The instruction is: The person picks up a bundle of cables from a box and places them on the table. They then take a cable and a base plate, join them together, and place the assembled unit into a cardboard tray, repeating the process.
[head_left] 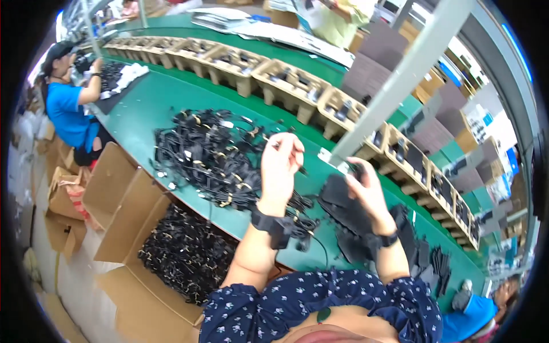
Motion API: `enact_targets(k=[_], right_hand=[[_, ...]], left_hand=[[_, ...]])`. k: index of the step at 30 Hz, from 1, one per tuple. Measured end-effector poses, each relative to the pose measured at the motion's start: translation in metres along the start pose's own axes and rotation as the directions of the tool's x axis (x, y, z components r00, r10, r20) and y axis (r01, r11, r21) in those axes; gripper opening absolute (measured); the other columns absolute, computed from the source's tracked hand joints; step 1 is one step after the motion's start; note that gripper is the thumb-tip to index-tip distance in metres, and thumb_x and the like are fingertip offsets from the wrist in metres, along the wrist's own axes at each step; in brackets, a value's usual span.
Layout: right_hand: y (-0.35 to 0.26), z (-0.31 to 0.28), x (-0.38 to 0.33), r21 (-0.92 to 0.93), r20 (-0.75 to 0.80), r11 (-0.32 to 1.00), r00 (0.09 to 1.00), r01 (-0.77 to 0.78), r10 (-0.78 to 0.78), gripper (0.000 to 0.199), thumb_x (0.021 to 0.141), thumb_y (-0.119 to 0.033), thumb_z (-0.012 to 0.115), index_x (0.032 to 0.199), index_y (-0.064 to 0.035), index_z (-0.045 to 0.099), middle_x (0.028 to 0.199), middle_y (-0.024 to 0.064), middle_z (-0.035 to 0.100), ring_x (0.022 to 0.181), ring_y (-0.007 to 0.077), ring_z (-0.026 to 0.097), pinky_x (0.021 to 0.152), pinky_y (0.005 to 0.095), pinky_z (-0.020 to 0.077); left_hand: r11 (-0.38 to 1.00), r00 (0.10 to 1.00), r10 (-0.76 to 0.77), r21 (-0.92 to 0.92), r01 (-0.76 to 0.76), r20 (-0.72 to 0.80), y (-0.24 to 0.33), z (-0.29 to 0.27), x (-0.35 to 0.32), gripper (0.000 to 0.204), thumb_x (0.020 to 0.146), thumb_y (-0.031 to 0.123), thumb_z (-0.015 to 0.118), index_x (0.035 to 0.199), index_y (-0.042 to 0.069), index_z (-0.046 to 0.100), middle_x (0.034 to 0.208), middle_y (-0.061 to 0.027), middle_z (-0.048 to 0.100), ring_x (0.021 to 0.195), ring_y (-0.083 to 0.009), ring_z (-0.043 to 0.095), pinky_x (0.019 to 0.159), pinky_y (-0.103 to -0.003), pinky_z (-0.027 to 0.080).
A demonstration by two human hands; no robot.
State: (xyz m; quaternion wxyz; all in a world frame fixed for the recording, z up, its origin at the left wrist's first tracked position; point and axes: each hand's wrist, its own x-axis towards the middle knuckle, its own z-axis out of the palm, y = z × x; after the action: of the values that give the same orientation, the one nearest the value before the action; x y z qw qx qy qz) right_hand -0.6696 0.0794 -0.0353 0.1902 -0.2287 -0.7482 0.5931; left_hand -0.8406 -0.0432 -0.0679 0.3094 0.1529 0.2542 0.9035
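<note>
My left hand [280,160] is raised over the green bench, its fingers curled together; anything inside them is too small to make out. Beneath and beside it spreads a big heap of bundled black cables [200,154], tied with pale ties. My right hand [369,191] is raised to the right, its thumb and fingers pinched round a small black piece [355,170] whose kind I cannot tell. Under that hand lie flat black pouches [337,197] in a loose pile. Each wrist wears a black band.
Moulded pulp trays [291,86] with black parts stand in a row along the line beyond the bench [137,114]. A grey metal post [406,80] rises close to my right hand. An open carton [123,228] full of cable bundles stands at lower left. People in blue work at both ends.
</note>
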Motion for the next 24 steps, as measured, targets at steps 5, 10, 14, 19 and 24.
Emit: enact_targets(k=[5,10,14,19,24], right_hand=[[-0.004,-0.047,-0.034,0.007,-0.07,0.999,0.996,0.047,-0.046,0.037,0.087,-0.01,0.057,0.123,-0.0039,0.05,0.094,-0.0016,0.052,0.082,0.0079,0.05,0.077,0.0216,0.0406],[0.0,-0.059,-0.035,-0.033,-0.281,0.984,0.943,0.175,-0.177,0.031,0.082,0.0,0.057,0.112,-0.0023,0.052,0.096,0.0054,0.062,0.089,0.012,0.058,0.084,0.0235,0.042],[-0.011,-0.057,-0.043,-0.211,-0.198,0.961,0.955,0.179,-0.222,0.03,0.08,0.002,0.057,0.109,-0.0026,0.053,0.102,0.0086,0.065,0.094,0.0123,0.058,0.088,0.0262,0.0417],[-0.014,-0.058,-0.057,-0.713,0.03,0.556,0.811,0.427,-0.584,0.033,0.066,-0.006,0.073,0.098,-0.0063,0.064,0.094,0.0061,0.059,0.084,0.0171,0.054,0.071,0.0263,0.0417],[0.002,-0.05,-0.1,-0.31,-0.117,0.933,0.967,0.183,-0.228,0.031,0.071,-0.003,0.072,0.1,-0.0029,0.062,0.092,0.0032,0.059,0.081,0.0121,0.057,0.072,0.0236,0.0456]], left_hand=[[0.895,0.99,0.126,0.424,-0.14,0.06,-0.016,0.015,-0.009,0.011,0.089,0.009,0.057,0.098,0.006,0.053,0.078,-0.0019,0.06,0.064,-0.0065,0.051,0.058,-0.019,0.04],[0.633,0.934,0.307,0.693,-0.345,0.184,-0.028,0.018,-0.014,0.046,0.083,0.0,0.058,0.124,0.007,0.037,0.096,-0.0034,0.06,0.08,-0.0074,0.053,0.07,-0.022,0.042],[0.363,0.842,0.325,0.765,-0.531,0.43,-0.023,0.019,-0.013,0.061,0.081,0.028,0.065,0.132,0.009,0.037,0.116,-0.0133,0.054,0.101,-0.0211,0.053,0.09,-0.034,0.038],[0.025,0.671,0.055,0.67,-0.742,0.74,-0.049,0.038,-0.032,0.071,0.073,0.04,0.071,0.131,0.011,0.043,0.124,-0.0102,0.052,0.117,-0.0266,0.046,0.107,-0.051,0.015],[0.167,0.747,-0.296,0.802,-0.573,0.595,-0.083,0.016,-0.039,0.046,0.082,0.02,0.065,0.123,0.008,0.049,0.099,-0.0062,0.058,0.093,-0.0196,0.056,0.099,-0.04,0.037]])
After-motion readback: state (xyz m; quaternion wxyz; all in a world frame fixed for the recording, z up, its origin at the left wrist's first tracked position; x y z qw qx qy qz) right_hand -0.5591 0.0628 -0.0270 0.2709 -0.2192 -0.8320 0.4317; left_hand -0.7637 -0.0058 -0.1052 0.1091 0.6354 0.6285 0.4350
